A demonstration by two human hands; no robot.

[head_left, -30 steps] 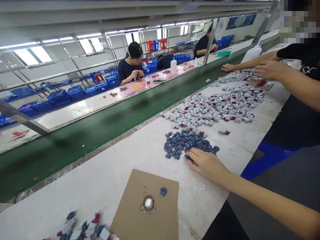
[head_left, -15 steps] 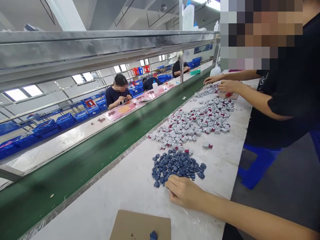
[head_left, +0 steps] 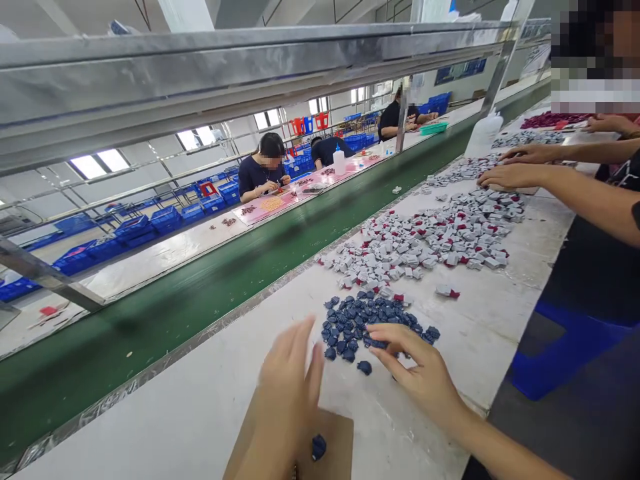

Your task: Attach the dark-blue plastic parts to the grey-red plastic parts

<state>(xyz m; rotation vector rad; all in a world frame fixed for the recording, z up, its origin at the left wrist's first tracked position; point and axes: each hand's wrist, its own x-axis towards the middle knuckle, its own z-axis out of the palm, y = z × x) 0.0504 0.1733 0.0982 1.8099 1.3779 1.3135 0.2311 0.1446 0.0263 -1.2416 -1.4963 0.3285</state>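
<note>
A heap of small dark blue moulded pieces (head_left: pixel 350 327) lies on the white table. At its near edge my right hand (head_left: pixel 420 370) pinches one dark blue piece (head_left: pixel 376 343) between thumb and fingers. A single loose blue piece (head_left: pixel 365 367) rests just in front of the heap. My left hand (head_left: pixel 287 373), slightly blurred, is raised left of the heap with fingers apart and nothing in it. Below it lies a brown board (head_left: pixel 335 443), partly covered by my left forearm, with one dark blue piece (head_left: pixel 319 447) on top.
Beyond the blue heap spreads a large pile of grey-white and dark red pieces (head_left: pixel 425 233), where a co-worker's hands (head_left: pixel 515 173) are busy. A green conveyor belt (head_left: pixel 215 300) runs along the left. A metal shelf beam (head_left: pixel 225 60) crosses overhead. A white bottle (head_left: pixel 484 137) stands farther back.
My left hand has come into view from below. My right hand has opened its fingers around a blue piece at the heap. The view has shifted, and one piece now lies apart in front.
</note>
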